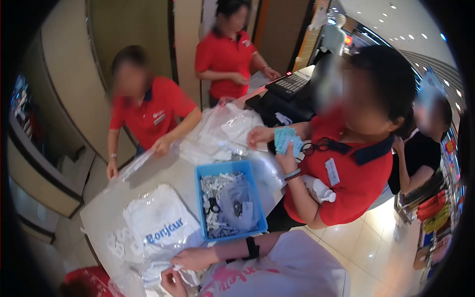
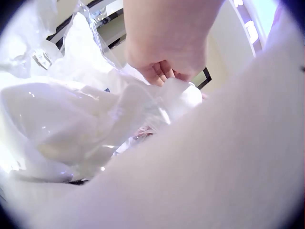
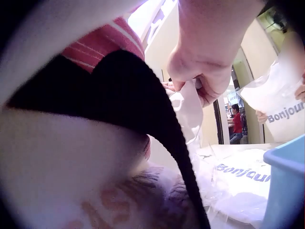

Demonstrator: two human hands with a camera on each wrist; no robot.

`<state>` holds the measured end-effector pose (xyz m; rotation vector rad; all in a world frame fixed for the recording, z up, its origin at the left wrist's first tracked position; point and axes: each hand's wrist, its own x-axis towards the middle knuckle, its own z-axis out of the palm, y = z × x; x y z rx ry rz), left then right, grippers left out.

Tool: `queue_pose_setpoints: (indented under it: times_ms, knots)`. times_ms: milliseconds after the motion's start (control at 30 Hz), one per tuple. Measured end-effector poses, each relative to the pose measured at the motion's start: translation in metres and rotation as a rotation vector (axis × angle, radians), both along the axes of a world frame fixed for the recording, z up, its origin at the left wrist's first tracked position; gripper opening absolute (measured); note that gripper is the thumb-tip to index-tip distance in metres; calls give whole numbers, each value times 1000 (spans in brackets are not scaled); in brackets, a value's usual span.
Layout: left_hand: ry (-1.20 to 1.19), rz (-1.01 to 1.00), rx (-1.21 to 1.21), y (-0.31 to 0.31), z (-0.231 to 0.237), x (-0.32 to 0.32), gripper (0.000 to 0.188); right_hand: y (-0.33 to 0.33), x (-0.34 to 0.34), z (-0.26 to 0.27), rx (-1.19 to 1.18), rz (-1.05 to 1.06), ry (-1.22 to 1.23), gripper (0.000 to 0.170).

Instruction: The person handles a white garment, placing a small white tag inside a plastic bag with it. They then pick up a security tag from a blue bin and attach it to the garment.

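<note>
At the bottom of the head view, my right hand point(image 1: 194, 258) and left hand point(image 1: 172, 283) are close together over the table. In the right wrist view, the right thumb and fingers pinch a white, thin sheet-like piece point(image 3: 189, 107). The left fingers curl against white material point(image 2: 183, 93) in the left wrist view, with clear plastic point(image 2: 128, 109) bunched beside it. I cannot tell whether this is cloth or a bag. Just beyond my hands lies a flat white piece printed "Bonjour" point(image 1: 163, 213), with crumpled clear plastic around it.
A blue bin point(image 1: 263, 228) of small white and grey pieces, black scissors and a clear bag stands beside my right forearm. Clear plastic bags point(image 1: 222, 128) heap at the table's far side. Several people in red shirts point(image 1: 173, 101) surround the table point(image 1: 94, 213); one holds light-blue slips point(image 1: 287, 138).
</note>
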<state>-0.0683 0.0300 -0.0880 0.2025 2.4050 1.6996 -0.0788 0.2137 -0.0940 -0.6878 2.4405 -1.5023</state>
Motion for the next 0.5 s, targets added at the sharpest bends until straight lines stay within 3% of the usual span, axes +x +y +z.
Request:
queue_pose_setpoints:
  times_ms: [100, 167, 200, 267, 300, 333, 400, 500]
  knots:
    - [-12, 69, 93, -15, -34, -1, 10, 3, -2, 10, -44, 2, 47, 30]
    - [62, 24, -69, -8, -15, -3, 12, 0, -5, -7, -117, 2, 91, 31]
    - [83, 20, -108, -3, -5, -7, 15, 12, -9, 18, -160, -22, -57, 34]
    - [20, 151, -74, 14, 18, -15, 15, 23, -19, 1, -139, -29, 81, 35]
    - [56, 190, -92, 19, 21, -17, 16, 30, -17, -6, -83, -28, -1, 33]
    - [117, 172, -146, 22, 23, -30, 18, 42, -28, -6, -99, -81, 80, 30]
    - [131, 203, -159, 23, 18, -40, 20, 61, -39, 1, -102, -118, -73, 27]
    - [111, 222, -264, 13, 9, -43, 23, 77, -56, -10, -129, -160, -30, 25]
